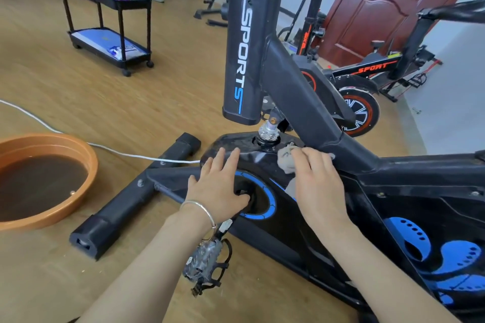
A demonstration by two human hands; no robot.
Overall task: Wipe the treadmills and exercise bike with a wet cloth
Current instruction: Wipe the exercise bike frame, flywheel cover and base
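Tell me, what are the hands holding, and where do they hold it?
The right hand holds a grey cloth bunched under its fingers, pressing it on the exercise bike housing. The left hand holds nothing; it rests flat on the housing.

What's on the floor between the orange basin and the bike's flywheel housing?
Head view: the bike's black front stabilizer bar and a white cord cross the wood floor between the orange basin and the flywheel housing.
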